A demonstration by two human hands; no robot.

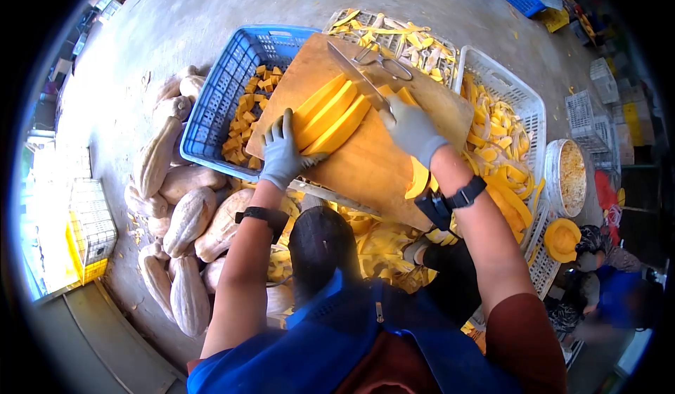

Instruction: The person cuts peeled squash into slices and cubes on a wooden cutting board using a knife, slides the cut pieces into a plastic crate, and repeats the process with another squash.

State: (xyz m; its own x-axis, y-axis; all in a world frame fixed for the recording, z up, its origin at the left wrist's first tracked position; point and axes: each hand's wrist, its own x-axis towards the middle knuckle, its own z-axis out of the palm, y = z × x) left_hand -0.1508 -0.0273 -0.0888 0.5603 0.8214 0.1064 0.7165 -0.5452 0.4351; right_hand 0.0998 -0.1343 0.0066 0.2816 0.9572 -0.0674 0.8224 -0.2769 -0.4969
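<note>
Long orange pumpkin slices (330, 116) lie side by side on a wooden cutting board (365, 176). My left hand (281, 156), in a grey glove, holds their near-left ends, thumb on one side and fingers on the other. In my gloved right hand (409, 128) is a knife (360, 78), fist closed round the handle, which is hidden. Its blade points up and left across the board, just beyond the slices' right ends. More orange flesh shows behind my right hand. Metal scissors (383, 61) rest near the board's far edge.
Left of the board, a blue crate (204, 130) holds pumpkin cubes (245, 116). Whole pale pumpkins (190, 218) are piled on the floor. A white crate (538, 113) of peelings stands right, beside a round white tub (566, 176). Another person (612, 288) is at lower right.
</note>
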